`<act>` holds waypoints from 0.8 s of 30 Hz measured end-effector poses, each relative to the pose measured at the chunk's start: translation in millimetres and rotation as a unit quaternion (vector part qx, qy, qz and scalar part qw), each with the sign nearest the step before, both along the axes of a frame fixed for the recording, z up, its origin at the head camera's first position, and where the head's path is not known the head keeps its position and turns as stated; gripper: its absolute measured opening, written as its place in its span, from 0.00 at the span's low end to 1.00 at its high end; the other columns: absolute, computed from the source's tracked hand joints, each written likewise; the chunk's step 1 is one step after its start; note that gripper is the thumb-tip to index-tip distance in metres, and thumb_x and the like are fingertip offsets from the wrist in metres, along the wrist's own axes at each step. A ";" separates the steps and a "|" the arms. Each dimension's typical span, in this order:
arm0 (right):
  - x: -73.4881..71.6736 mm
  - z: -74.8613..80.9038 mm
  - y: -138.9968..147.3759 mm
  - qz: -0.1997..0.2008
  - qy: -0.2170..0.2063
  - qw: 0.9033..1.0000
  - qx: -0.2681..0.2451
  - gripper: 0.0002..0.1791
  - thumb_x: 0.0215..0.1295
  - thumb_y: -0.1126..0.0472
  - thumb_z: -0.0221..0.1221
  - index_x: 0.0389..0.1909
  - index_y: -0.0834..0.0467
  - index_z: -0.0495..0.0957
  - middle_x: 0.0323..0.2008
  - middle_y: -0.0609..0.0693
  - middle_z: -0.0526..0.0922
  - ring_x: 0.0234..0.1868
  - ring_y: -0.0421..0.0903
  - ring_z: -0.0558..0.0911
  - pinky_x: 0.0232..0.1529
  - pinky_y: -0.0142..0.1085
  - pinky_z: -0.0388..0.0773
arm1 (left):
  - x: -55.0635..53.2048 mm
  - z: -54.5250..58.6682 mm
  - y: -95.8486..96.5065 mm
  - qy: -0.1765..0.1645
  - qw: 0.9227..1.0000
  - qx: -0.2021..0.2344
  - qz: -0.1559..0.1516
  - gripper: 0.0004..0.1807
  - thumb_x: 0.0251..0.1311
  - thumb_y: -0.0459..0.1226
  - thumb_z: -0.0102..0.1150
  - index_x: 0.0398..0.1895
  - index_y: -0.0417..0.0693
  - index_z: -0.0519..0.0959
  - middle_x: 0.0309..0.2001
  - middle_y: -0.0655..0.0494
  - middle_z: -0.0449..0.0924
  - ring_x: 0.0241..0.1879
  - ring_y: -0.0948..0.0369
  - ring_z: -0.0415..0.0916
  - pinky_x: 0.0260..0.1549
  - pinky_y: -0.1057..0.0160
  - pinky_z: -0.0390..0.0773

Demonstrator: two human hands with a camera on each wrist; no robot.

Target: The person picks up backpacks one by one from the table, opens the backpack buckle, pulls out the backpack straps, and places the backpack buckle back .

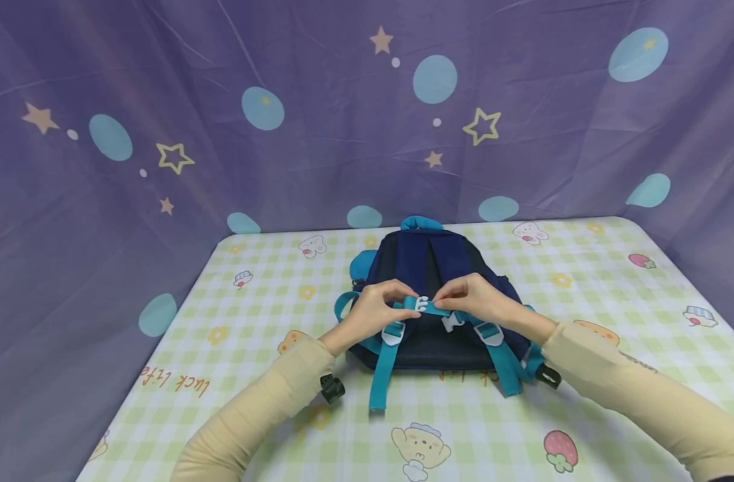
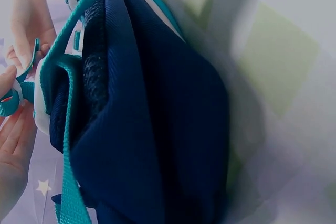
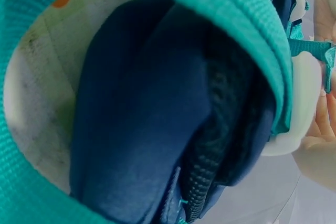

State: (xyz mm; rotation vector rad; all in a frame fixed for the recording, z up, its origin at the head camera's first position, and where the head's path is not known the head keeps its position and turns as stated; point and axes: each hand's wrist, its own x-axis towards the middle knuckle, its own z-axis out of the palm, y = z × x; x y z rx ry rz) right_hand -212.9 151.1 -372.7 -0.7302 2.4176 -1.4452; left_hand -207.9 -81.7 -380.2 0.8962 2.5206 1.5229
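A navy and black backpack (image 1: 415,341) lies on the table, its back panel and shoulder straps facing up. Above its middle, my left hand (image 1: 379,306) pinches a teal strap between thumb and fingers, right beside a white plastic buckle piece (image 1: 421,304). On the other side of that piece my right hand (image 1: 472,298) pinches the teal strap (image 1: 437,308) with thumb and fingertips. A second white buckle piece (image 1: 453,323) hangs just below the right fingers. In the left wrist view, the left hand (image 2: 13,150) holds the looped strap in front of the backpack's side.
Two teal strap ends (image 1: 381,385) with white adjusters (image 1: 393,333) hang toward the front of the backpack. A teal carry handle (image 1: 422,222) tops it. The table wears a checked cloth (image 1: 270,281), and a purple curtain (image 1: 342,134) hangs behind.
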 end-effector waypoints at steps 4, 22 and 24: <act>0.0 0.5 -1.5 0.003 -0.002 1.000 0.000 0.09 0.64 0.64 0.59 0.40 0.65 0.83 0.36 0.55 0.85 0.36 0.45 0.81 0.38 0.35 0.78 | 0.4 -0.5 -0.2 -0.001 1.000 -0.003 -0.001 0.14 0.51 0.36 0.69 0.42 0.44 0.82 0.42 0.51 0.81 0.42 0.57 0.80 0.40 0.67 0.79; 0.7 2.2 -2.3 -0.005 -0.014 1.000 0.011 0.12 0.65 0.62 0.59 0.43 0.66 0.83 0.36 0.54 0.86 0.35 0.49 0.82 0.38 0.38 0.80 | -0.7 -2.5 0.5 -0.005 1.000 0.016 -0.016 0.12 0.53 0.34 0.68 0.41 0.41 0.81 0.42 0.47 0.81 0.42 0.55 0.82 0.39 0.69 0.80; 0.5 1.7 -1.4 -0.001 -0.019 1.000 0.009 0.12 0.65 0.62 0.58 0.43 0.66 0.82 0.36 0.55 0.86 0.34 0.51 0.83 0.37 0.37 0.80 | -0.3 -2.0 0.3 -0.003 1.000 0.018 -0.014 0.12 0.53 0.34 0.67 0.41 0.41 0.81 0.42 0.47 0.81 0.42 0.55 0.82 0.38 0.69 0.80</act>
